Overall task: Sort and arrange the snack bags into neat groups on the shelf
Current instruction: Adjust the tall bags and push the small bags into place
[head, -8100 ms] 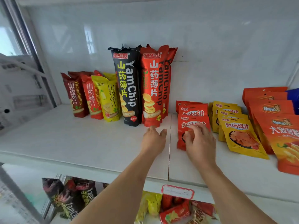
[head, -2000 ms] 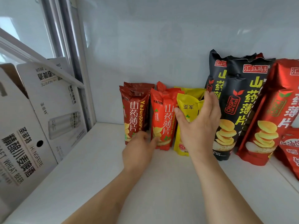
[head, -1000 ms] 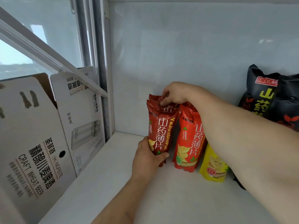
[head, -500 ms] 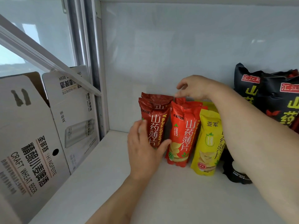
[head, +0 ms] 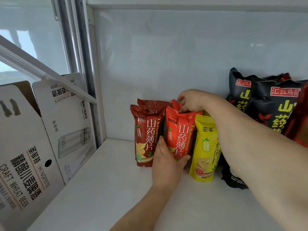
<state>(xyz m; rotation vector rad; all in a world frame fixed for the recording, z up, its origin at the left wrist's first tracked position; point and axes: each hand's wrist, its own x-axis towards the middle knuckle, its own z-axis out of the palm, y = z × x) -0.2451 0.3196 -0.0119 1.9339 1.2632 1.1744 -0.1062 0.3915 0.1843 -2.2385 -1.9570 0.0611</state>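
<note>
Small yam-chip bags stand upright against the back wall of the white shelf: dark red bags on the left, bright red bags in the middle, yellow bags to their right. My left hand grips the bottom of the front bright red bag, thumb on its face. Reaching over from the right, my right hand pinches that bag's top edge. Tall black bags stand further right, partly hidden by my right forearm.
White cardboard beer cartons lean beyond the shelf's left side, past a grey metal upright. A slice of tall red bag shows at the right edge. The white back wall is close behind the bags.
My left hand slid right from the dark red bag to the bottom of the bright red bag. My right hand dropped onto that bag's top and pinched it.
</note>
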